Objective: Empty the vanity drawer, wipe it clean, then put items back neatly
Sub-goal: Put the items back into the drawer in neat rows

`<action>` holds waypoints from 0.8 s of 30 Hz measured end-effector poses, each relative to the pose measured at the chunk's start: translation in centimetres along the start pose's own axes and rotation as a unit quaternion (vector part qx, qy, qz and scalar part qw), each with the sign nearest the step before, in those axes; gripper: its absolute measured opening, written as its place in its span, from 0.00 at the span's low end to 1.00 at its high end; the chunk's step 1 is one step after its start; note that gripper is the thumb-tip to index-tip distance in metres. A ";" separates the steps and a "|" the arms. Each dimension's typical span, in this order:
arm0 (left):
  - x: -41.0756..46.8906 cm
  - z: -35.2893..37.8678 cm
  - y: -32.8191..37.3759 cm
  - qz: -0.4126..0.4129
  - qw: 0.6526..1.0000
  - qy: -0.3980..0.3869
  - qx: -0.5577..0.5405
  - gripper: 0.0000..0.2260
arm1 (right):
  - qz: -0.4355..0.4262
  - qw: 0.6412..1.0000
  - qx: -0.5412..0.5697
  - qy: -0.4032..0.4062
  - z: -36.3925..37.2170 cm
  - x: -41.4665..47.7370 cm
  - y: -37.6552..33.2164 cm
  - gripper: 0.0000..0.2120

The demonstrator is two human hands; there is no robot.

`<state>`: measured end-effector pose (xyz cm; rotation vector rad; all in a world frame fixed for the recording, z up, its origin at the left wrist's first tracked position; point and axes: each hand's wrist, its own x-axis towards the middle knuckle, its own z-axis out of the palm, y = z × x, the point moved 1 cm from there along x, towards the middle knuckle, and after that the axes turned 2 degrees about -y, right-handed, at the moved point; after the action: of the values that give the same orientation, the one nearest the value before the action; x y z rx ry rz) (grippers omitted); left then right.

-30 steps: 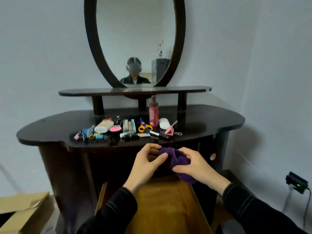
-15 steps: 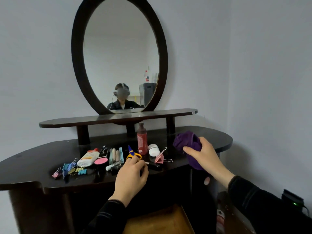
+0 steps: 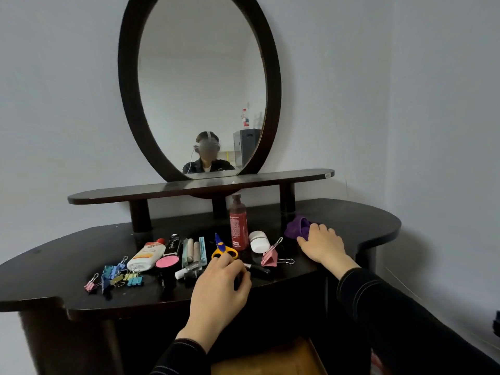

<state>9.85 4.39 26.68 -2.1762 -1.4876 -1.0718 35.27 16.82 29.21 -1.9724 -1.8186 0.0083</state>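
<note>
The purple cloth (image 3: 297, 228) lies bunched on the dark vanity top (image 3: 359, 217) at the right. My right hand (image 3: 323, 243) rests palm down on the cloth's near edge, fingers fairly flat. My left hand (image 3: 220, 284) hovers at the front of the row of drawer items, fingers curled down between the yellow-handled scissors (image 3: 224, 249) and a black marker (image 3: 258, 269); whether they grip anything is hidden. The wooden drawer (image 3: 270, 359) stands pulled out below, only its back part showing.
On the vanity top stand a red bottle (image 3: 239, 226), a white jar (image 3: 259, 241), a pink binder clip (image 3: 270, 257), a lotion tube (image 3: 147, 254), a pink compact (image 3: 167, 262) and several small coloured clips (image 3: 119, 276). Behind are a narrow shelf (image 3: 162, 192) and an oval mirror (image 3: 200, 85).
My right hand carried the purple cloth up from over the drawer and set it down on the right of the vanity top. My left hand moved up to the items by the scissors.
</note>
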 end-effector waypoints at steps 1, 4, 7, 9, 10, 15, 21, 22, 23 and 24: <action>0.0 0.0 0.0 0.001 1.000 0.001 0.002 0.07 | 0.000 1.000 0.003 0.008 -0.1 -0.2 0.0 0.27; -0.1 -0.2 0.3 -0.007 1.000 0.001 0.002 0.07 | -0.005 0.999 0.007 0.032 -0.2 -1.2 -0.1 0.29; -0.1 -0.4 0.6 -0.012 1.000 -0.006 -0.002 0.08 | -0.011 0.999 -0.006 0.049 -0.6 -2.5 -0.5 0.31; 0.0 -0.6 0.6 -0.023 0.999 -0.018 -0.014 0.07 | -0.020 0.996 -0.045 0.076 -0.7 -3.4 -0.8 0.31; 0.0 -0.7 0.6 -0.030 0.999 -0.025 -0.025 0.07 | -0.032 0.993 -0.061 0.094 -0.8 -3.8 -1.0 0.30; 0.0 -2.0 0.9 -0.100 0.985 -0.045 -0.131 0.03 | -0.101 0.981 -0.077 0.144 -0.1 -6.3 -2.1 0.23; 0.4 -4.5 -0.6 -0.179 0.915 -0.062 -0.355 0.02 | -0.102 0.987 -0.034 0.123 0.7 -6.8 -2.1 0.24; 0.5 -4.9 -1.1 -0.184 0.913 -0.060 -0.360 0.02 | -0.116 0.984 -0.047 0.130 0.6 -6.8 -2.3 0.25; 0.6 -5.1 -1.8 -0.191 0.910 -0.057 -0.364 0.02 | -0.132 0.981 -0.055 0.133 0.5 -6.8 -2.5 0.25; 0.7 -5.3 -2.5 -0.201 0.904 -0.055 -0.373 0.01 | -0.144 0.980 -0.041 0.131 0.4 -6.8 -2.7 0.26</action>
<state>5.63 2.71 30.39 -2.4724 -1.8456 -1.9528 31.75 10.61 27.75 -1.6514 -1.9318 -0.4044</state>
